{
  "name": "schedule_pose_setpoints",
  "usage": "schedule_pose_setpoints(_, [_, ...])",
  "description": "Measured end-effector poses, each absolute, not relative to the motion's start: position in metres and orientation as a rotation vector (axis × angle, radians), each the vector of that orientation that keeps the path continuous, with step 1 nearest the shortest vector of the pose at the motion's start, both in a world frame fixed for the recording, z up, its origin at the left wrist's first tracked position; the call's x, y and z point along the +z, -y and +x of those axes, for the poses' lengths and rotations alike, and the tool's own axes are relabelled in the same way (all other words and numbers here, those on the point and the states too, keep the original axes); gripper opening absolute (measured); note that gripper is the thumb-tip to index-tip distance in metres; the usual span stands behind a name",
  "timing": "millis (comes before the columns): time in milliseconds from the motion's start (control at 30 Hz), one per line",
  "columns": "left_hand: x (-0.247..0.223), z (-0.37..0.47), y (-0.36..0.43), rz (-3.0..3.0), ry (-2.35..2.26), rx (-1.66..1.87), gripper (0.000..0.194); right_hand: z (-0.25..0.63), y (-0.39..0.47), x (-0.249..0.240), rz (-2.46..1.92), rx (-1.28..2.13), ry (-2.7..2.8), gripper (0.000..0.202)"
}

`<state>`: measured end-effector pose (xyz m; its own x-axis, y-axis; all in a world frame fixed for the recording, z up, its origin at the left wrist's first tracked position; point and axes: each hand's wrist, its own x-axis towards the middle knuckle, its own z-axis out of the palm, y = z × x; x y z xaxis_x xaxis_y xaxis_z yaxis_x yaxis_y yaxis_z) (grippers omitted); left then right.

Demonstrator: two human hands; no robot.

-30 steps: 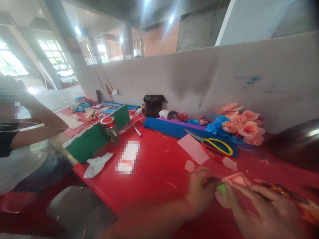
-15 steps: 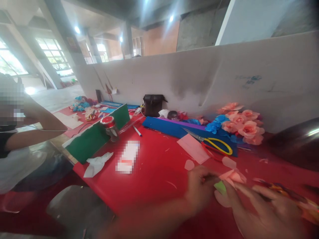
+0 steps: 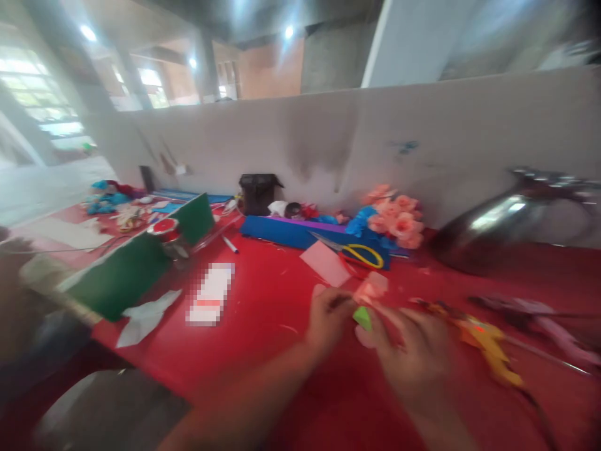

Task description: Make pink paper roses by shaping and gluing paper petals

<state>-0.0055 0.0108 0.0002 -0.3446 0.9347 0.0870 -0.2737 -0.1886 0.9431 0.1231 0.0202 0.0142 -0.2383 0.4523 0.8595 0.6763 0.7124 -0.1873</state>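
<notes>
A pink paper flower (image 3: 372, 285) with a small green paper piece (image 3: 362, 318) at its base is held between my two hands over the red table. My left hand (image 3: 326, 318) pinches it from the left, fingers curled. From the other side my right hand (image 3: 416, 347) grips it, thumb near the green piece; motion blurs its fingers. A loose pale pink petal (image 3: 364, 337) shows just below the green piece. Behind the flower lie a pink paper sheet (image 3: 325, 262) and yellow-handled scissors (image 3: 361, 255).
A yellow glue gun (image 3: 488, 347) lies to the right, blurred. Pink paper flowers (image 3: 397, 219) and folded blue paper (image 3: 282, 233) line the wall. A jar with a red lid (image 3: 169, 241) stands by a green board (image 3: 122, 275); a person's arm shows at far left.
My view has turned right, so the table things sit further left and more of the glue gun and a shiny dark object shows. Both hands still hold the flower.
</notes>
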Motion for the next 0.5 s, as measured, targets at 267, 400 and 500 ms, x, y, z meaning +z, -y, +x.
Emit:
schedule_pose_setpoints(267, [-0.012,-0.004,-0.012,0.720,-0.927,1.704,0.014,0.145,0.003,0.043,-0.802,-0.275,1.946,0.003])
schedule_pose_setpoints(400, [-0.013,-0.005,-0.011,0.706,-0.914,1.695,0.018,0.198,-0.020,0.045,-1.329,-0.133,1.770,0.017])
schedule_pose_setpoints(500, [-0.013,-0.005,-0.010,0.689,-0.907,1.682,0.021,0.245,-0.043,0.029,-1.779,-0.189,1.863,0.021])
